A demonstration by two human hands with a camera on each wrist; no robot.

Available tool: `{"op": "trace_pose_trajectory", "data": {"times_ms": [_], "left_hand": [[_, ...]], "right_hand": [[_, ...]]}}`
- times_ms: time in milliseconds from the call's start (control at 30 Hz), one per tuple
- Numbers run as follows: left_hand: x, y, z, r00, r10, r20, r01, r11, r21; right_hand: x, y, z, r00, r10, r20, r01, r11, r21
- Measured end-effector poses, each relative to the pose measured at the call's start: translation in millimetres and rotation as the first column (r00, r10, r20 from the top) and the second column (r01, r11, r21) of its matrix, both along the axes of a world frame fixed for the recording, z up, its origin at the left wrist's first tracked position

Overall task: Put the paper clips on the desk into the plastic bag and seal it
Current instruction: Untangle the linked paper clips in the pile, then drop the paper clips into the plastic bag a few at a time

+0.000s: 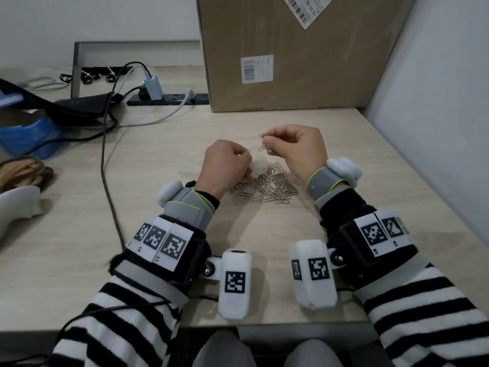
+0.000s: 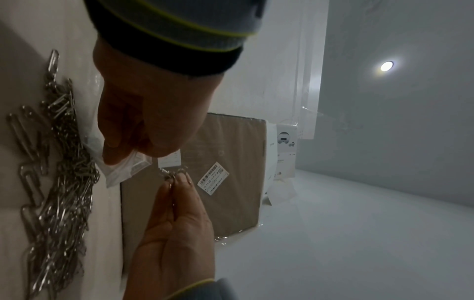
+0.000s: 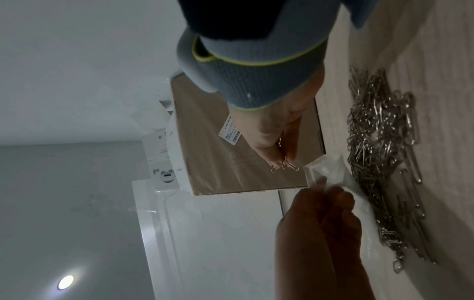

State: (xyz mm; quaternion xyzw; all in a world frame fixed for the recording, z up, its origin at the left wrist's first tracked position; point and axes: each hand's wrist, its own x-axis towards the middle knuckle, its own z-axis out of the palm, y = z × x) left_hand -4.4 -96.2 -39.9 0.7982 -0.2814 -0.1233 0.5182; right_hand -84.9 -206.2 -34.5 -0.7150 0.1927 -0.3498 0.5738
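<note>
A heap of silver paper clips (image 1: 267, 184) lies on the light wood desk (image 1: 164, 234) between my wrists, also seen in the wrist views (image 2: 59, 182) (image 3: 382, 162). My left hand (image 1: 227, 162) holds a small clear plastic bag (image 2: 123, 166) (image 3: 328, 172) pinched at its top, just above the heap. My right hand (image 1: 293, 149) is raised over the desk and pinches a few paper clips (image 1: 263, 144) (image 3: 284, 165) that dangle from its fingertips, close to the bag's mouth.
A large cardboard box (image 1: 299, 51) stands at the back, against a white partition (image 1: 434, 88) on the right. A power strip (image 1: 169, 99) with chargers and cables (image 1: 105, 154) lies back left, beside dark and blue items (image 1: 34, 128).
</note>
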Motion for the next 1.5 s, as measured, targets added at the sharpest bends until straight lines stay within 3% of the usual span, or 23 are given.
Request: {"op": "trace_pose_trajectory", "data": {"times_ms": [300,600,700,833,900,967,1067,1200,1333,1400,1500], "left_hand": [[-10.3,-0.3,4.2,0.98,-0.053,-0.193,0.037,0.996,-0.083],[-9.6,3.4,8.0,0.966,-0.045,-0.255,0.007,0.989,-0.147],[-9.3,4.5,9.9,0.962,-0.042,-0.268,-0.006,0.984,-0.177],[-8.1,6.8,13.8,0.976,-0.002,-0.218,-0.048,0.974,-0.22],[-8.0,8.1,17.6,0.991,0.001,-0.135,-0.037,0.964,-0.263],[-9.2,9.6,22.8,0.999,-0.026,-0.022,0.017,0.945,-0.328],[-6.2,12.1,27.9,0.997,-0.014,0.08,0.045,0.917,-0.397],[-1.6,12.2,24.7,1.0,-0.001,0.018,0.007,0.947,-0.322],[3.1,11.6,21.7,0.997,0.061,-0.057,-0.078,0.928,-0.365],[9.5,13.9,21.0,0.985,0.136,-0.11,-0.17,0.894,-0.414],[17.5,18.7,21.7,0.956,0.253,-0.151,-0.294,0.813,-0.502]], "right_hand": [[-2.2,2.9,0.3,0.959,-0.038,-0.281,-0.056,0.945,-0.321],[-1.6,9.6,8.4,0.949,-0.037,-0.313,-0.125,0.866,-0.483],[-2.1,11.0,8.6,0.963,-0.014,-0.269,-0.12,0.871,-0.476],[-4.9,3.1,7.5,0.98,-0.174,-0.102,0.104,0.87,-0.483],[-6.7,-1.5,5.2,0.949,-0.24,-0.205,0.117,0.871,-0.477],[-6.4,-0.8,7.0,0.957,-0.177,-0.23,0.076,0.918,-0.389],[-7.3,1.6,16.7,0.983,-0.185,-0.004,0.175,0.935,-0.307],[-7.5,1.8,15.6,0.992,-0.122,-0.009,0.116,0.961,-0.251],[-6.2,2.5,15.2,0.998,-0.055,0.041,0.062,0.978,-0.201],[-5.6,0.2,11.3,0.996,-0.086,-0.01,0.081,0.965,-0.25],[-5.7,-7.5,-1.4,0.936,-0.128,-0.328,-0.031,0.898,-0.439]]}}
